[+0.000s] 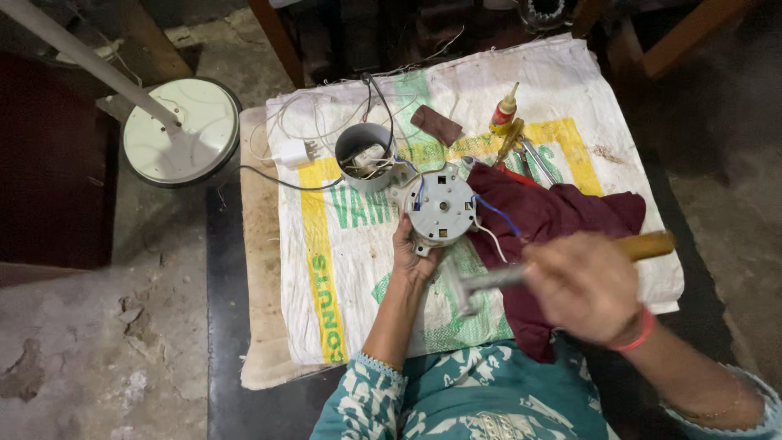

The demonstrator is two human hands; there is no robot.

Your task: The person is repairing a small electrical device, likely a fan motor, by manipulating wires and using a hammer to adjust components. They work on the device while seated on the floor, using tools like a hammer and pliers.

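1. The white printed sack covered the wooden table, and everything I worked on lay on top of it. A maroon cloth was bunched to the right of centre.

2. I judged the step in hand to be hammering on the small motor. This round grey-white unit sat near the middle of the sack with its flat face turned up toward the camera, so its shaft axis ran roughly vertical. Blue and white wires trailed off its right side.

3. My left hand was closed around the motor's lower edge, steadying it from below.

4. My right hand was clenched on the hammer, blurred in mid-swing. The wooden handle pointed up and to the right, and the metal head (badly smeared) pointed lower left, just below the motor. The hammer's long axis lay close to horizontal across the frame.

5. The next move, as I saw it, called for a short, aimed strike clear of my left fingers and the wires.

6. Beyond the motor stood a grey cup holding parts, pliers and a small glue bottle.
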